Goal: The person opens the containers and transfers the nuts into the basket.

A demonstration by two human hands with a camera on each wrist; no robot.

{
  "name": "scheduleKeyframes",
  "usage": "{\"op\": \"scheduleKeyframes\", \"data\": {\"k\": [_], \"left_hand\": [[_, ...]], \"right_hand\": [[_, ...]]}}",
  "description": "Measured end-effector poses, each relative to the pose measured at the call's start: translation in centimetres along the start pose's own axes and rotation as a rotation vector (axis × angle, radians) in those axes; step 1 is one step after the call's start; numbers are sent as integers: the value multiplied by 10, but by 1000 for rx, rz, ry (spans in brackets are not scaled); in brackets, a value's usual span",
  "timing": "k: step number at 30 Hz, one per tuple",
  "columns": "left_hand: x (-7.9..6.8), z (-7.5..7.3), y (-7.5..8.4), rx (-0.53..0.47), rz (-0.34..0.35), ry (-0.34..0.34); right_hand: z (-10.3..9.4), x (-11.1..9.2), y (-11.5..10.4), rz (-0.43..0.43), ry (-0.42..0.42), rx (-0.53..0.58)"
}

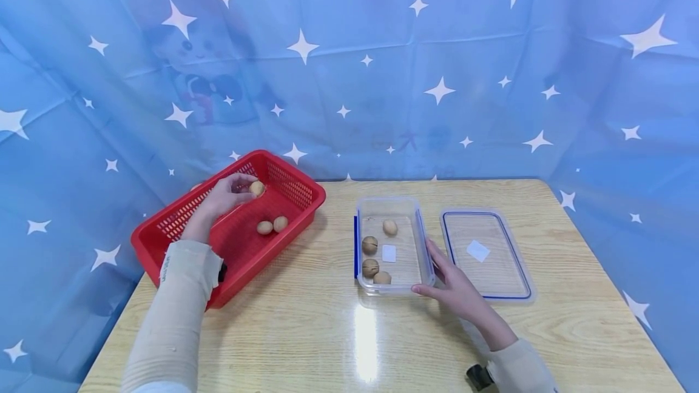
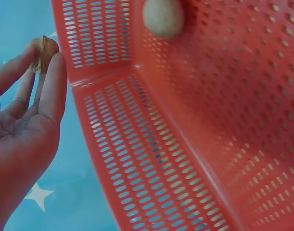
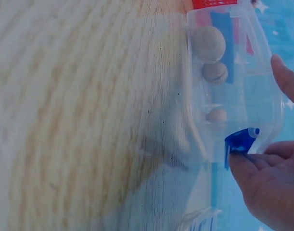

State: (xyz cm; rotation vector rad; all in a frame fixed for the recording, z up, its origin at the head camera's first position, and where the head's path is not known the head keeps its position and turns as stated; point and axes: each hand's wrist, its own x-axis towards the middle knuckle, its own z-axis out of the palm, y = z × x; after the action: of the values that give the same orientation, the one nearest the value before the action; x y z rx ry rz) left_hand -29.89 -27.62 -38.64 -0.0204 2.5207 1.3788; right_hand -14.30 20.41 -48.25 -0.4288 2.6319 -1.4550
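Observation:
My left hand (image 1: 222, 198) is over the far part of the red basket (image 1: 262, 250), a walnut (image 2: 44, 54) pinched between thumb and fingertips. Two more walnuts (image 1: 272, 225) lie side by side on the basket floor. To the right stands a clear plastic food container (image 1: 423, 241), lidless, with several walnuts (image 1: 369, 245) inside, mostly along its left side. My right hand (image 1: 457, 288) grips its near right corner, thumb on the front wall and fingers along the right side, by a blue latch (image 3: 242, 141).
The container's clear lid (image 1: 491, 275), with a blue seal and a white label, lies flat on the wooden table (image 1: 306, 332) right of the container. A blue star-patterned curtain (image 1: 349, 77) hangs behind the table and along both sides.

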Motion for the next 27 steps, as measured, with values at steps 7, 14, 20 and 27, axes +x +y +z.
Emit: {"op": "scheduleKeyframes", "data": {"k": [7,14,20,27], "left_hand": [[6,6,-15,56,25,4],[10,11,-33,89,1,-21],[9,13,-41,93,-53,-33],[4,15,-46,68,-126,-78]], "right_hand": [[0,0,2,-9,1,1],[0,0,3,-7,3,0],[0,-1,1,-16,4,5],[-1,0,2,-27,2,13]]}}
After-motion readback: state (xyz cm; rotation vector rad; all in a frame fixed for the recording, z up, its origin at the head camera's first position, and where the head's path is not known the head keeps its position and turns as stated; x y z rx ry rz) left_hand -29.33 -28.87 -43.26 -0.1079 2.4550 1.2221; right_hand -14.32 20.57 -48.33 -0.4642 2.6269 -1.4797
